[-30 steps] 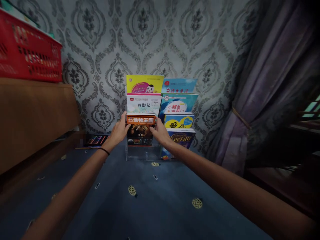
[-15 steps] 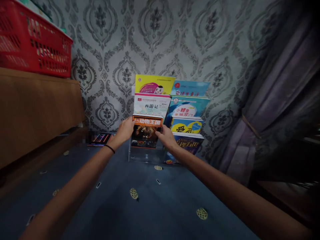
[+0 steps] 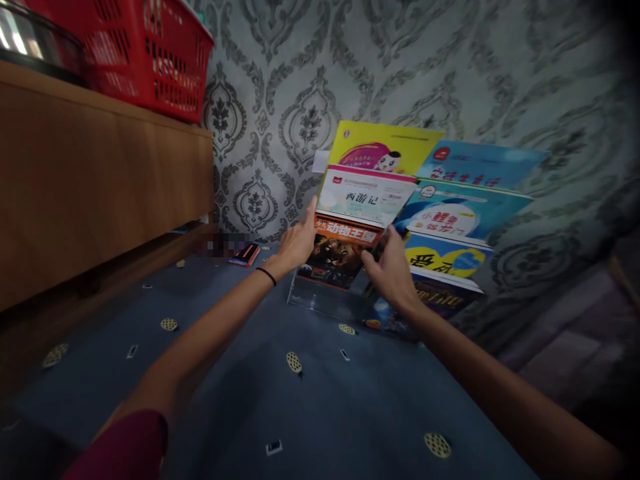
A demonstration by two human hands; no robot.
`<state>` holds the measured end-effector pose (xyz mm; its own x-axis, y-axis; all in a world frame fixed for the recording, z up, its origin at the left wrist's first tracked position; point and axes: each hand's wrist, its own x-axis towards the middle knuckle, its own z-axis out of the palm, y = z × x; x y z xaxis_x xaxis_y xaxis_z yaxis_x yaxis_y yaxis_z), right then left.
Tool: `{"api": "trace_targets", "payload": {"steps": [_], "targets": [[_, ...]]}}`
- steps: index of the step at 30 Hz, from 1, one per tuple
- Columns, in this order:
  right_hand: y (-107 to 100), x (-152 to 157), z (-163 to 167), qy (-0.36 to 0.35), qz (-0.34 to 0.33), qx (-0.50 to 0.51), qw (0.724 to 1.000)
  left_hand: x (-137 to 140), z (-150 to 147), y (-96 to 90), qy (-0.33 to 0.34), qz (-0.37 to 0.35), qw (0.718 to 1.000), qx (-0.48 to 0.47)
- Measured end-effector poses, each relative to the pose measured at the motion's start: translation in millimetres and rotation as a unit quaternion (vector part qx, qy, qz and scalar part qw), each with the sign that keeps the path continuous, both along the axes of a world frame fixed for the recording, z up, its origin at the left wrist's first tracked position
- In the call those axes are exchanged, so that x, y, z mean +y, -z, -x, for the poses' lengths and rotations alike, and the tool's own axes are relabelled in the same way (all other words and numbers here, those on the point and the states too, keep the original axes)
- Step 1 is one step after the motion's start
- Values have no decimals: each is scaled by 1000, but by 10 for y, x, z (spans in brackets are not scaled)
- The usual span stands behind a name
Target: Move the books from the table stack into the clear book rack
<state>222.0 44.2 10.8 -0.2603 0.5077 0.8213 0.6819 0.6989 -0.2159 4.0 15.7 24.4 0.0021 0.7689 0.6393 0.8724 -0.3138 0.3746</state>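
A book with an orange title band and a lion on its cover leans in a clear plastic rack. My left hand is closed on its left edge, fingers partly hidden behind. At its right edge, my right hand grips it with the thumb on the cover. Behind it stand a white book with a pink top strip and a yellow book. In the right column are a blue book, a teal book, a yellow-and-blue book and a dark purple book.
A wooden cabinet stands at left, bearing a red basket and a shiny metal vessel. A dark flat book or booklet lies on the blue patterned floor covering. Patterned wallpaper rises behind; a curtain hangs at right.
The view has turned left and tilted, so the rack and books appear farther right and larger. Both hands remain on the lion-cover book. More of the cabinet shows, and a dark red sleeve has appeared.
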Motion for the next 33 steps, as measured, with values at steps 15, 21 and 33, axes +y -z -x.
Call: {"api": "trace_targets", "payload": {"steps": [15,21,33], "targets": [[-205,-106,193,117,-80,-177,974,10,0,-26,-4,3,999,53],[-210,-205,189,111,-85,-152,978,-9,200,276,46,-46,998,4],[1344,-1381,408,-224,87,-169,956,-107,1948,1340,-202,128,967,88]]}}
